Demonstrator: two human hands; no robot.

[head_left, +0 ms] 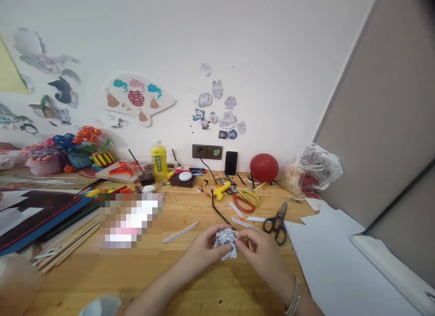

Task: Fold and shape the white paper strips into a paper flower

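Observation:
A small layered, pale blue-white paper piece is held above the wooden table, low in the middle of the head view. My left hand grips it from the left, with the thumb across its front. My right hand pinches its right edge between thumb and fingertips; a bracelet is on that wrist. White paper strips lie to the left of the hands and beyond them. Black-handled scissors rest just past my right hand.
White paper sheets cover the right side. Behind the hands are a yellow glue gun, red-handled scissors and a red balloon. Wooden sticks and a blurred patch lie left. A yellow bottle stands by the wall.

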